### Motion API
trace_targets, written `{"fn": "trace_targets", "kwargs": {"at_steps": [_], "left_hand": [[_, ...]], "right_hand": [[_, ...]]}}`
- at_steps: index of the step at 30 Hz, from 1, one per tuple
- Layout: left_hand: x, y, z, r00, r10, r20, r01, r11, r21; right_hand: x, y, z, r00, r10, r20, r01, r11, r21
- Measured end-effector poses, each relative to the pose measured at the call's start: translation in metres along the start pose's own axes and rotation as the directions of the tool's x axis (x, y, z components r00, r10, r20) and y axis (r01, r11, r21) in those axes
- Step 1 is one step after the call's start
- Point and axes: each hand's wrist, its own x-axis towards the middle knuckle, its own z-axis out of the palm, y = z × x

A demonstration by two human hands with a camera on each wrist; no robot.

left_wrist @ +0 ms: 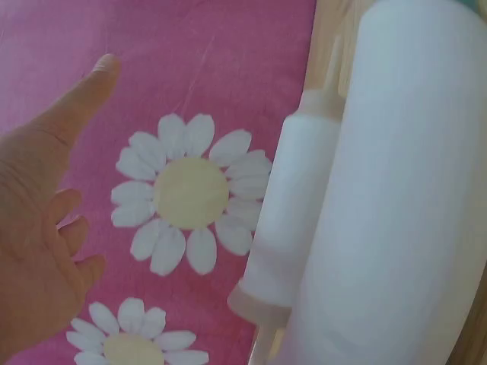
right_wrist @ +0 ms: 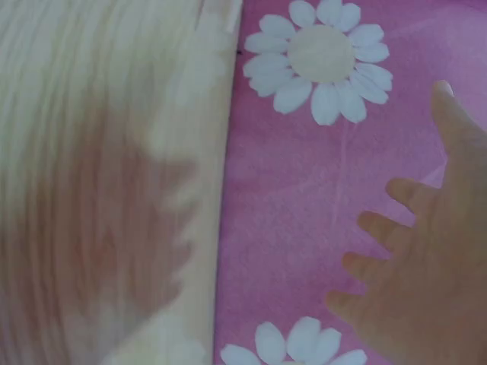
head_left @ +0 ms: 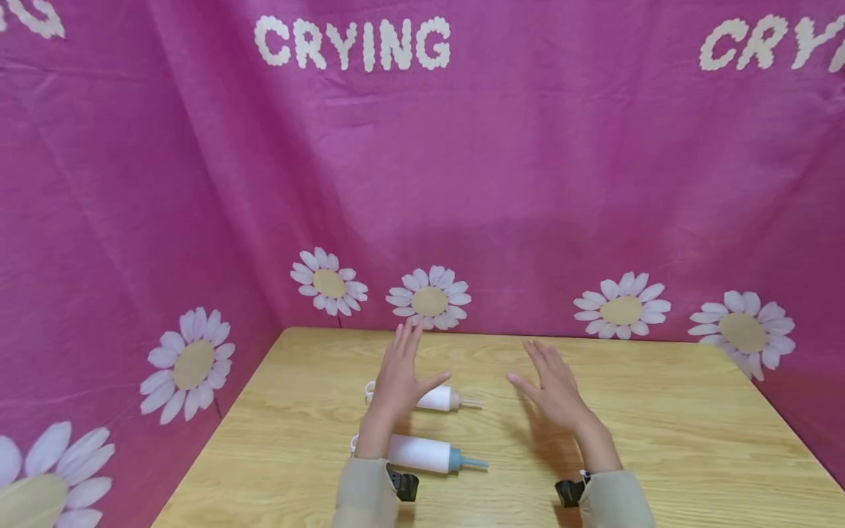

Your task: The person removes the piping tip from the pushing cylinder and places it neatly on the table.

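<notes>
Two white tubes, which look like hand pumps, lie side by side on the wooden table. The nearer pump has a teal collar and thin nozzle pointing right; the farther pump has a beige one. At their left ends, white loops show partly. My left hand is held over the farther pump, fingers spread, and hides part of it; the left forearm crosses above the nearer pump. To the right of both, my right hand hovers above the table with spread fingers. Neither hand holds anything.
The wooden table meets a pink cloth backdrop with printed daisies and white lettering behind and at both sides. A black wrist mount sits at the left cuff, another black mount at the right.
</notes>
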Motion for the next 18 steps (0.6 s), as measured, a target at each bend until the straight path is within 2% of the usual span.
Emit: {"fn": "trace_targets", "kwargs": {"at_steps": [5,12,14,18], "left_hand": [[-0.002,-0.014,-0.010,0.999,-0.029,0.036,0.031,0.997,-0.070],[-0.007,-0.038,-0.018,0.991,-0.052,0.122,0.064,0.994,-0.091],[-0.009,-0.044,-0.019,0.987,-0.075,0.143,0.091,0.990,-0.111],[-0.012,-0.054,-0.020,0.984,-0.076,0.162,0.096,0.989,-0.116]], "right_hand": [[0.005,0.000,0.015,1.000,-0.024,0.013,0.023,0.998,0.060],[0.009,-0.003,0.031,0.996,-0.023,0.082,0.008,0.984,0.177],[0.010,-0.004,0.036,0.995,-0.023,0.097,0.005,0.982,0.191],[0.013,-0.008,0.043,0.991,-0.034,0.132,0.005,0.978,0.208]]}}
